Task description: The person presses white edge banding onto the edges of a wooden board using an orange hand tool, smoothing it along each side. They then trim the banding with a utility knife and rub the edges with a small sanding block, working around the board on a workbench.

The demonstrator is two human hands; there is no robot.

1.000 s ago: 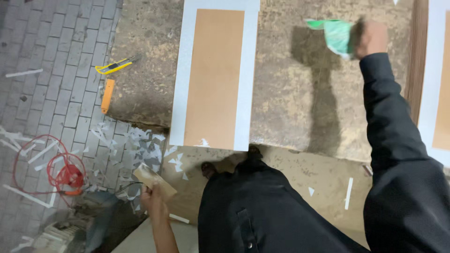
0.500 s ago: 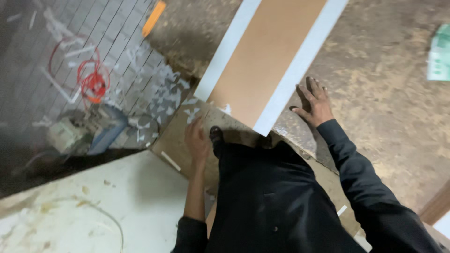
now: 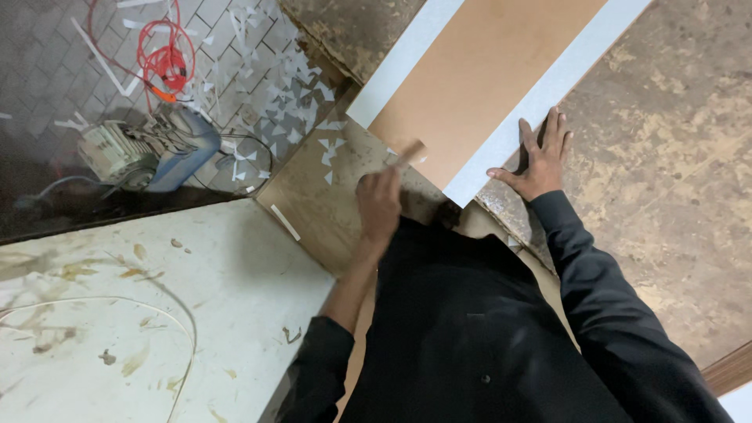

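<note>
A: Status on the hands?

B: Left hand (image 3: pixel 379 202) is clenched around a small wooden block (image 3: pixel 410 151). The block sticks out past the knuckles and sits over the near end of the board (image 3: pixel 478 86), at or just above its brown face. Can't tell if it touches.

A: Right?

B: Right hand (image 3: pixel 542 157) is released, flat, fingers spread. Palm rests on the worktable (image 3: pixel 666 172), with the fingertips just beside the board's right white strip, touching or nearly so. It grips nothing.

A: Where's the board?

B: It lies flat on the rough brown worktable, running diagonally from near the person's chest up to the top right. Brown centre, white band down each long edge. Its near end is just ahead of the dark jacket (image 3: pixel 470 329).

A: Surroundings?

B: White offcut scraps (image 3: pixel 274 94) are scattered on the tiled floor (image 3: pixel 47 86) at upper left, and some lie on the table corner. A power tool (image 3: pixel 149 145) with a blue body is on the floor, with a coiled red cord (image 3: pixel 164 59) near it. A stained white panel (image 3: pixel 157 313) is at lower left.
</note>
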